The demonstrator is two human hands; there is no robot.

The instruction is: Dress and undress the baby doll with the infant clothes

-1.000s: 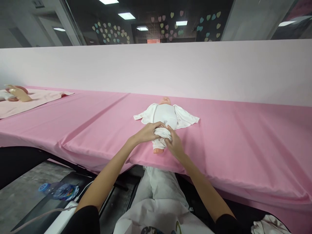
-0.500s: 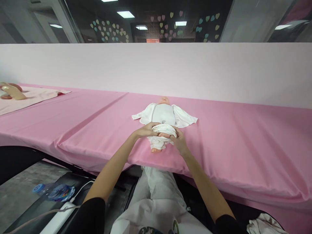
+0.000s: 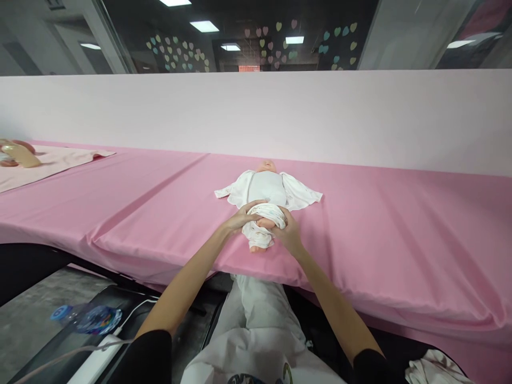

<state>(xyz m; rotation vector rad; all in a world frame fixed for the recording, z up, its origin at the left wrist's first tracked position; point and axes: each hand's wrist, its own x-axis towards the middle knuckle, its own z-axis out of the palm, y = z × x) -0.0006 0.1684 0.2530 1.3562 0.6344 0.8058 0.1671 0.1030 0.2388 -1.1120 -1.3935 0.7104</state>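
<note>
A baby doll lies on its back on the pink-covered table, its head toward the wall. It wears a white top with the sleeves spread to both sides. White baby trousers are bunched about its legs, and one foot pokes out at the near end. My left hand grips the gathered cloth from the left. On the other side my right hand has its fingers closed on the same cloth, beside the doll's other foot. Some fingertips are hidden in the folds.
The pink table cover stretches to both sides. At the far left another doll lies on a pale cloth. Low on the left are a water bottle and a white power strip. A crumpled cloth lies bottom right.
Both hands have shifted slightly on the bunched trousers, and the doll's raised foot shows more between them. The cloth around the lower leg is gathered a little differently.
</note>
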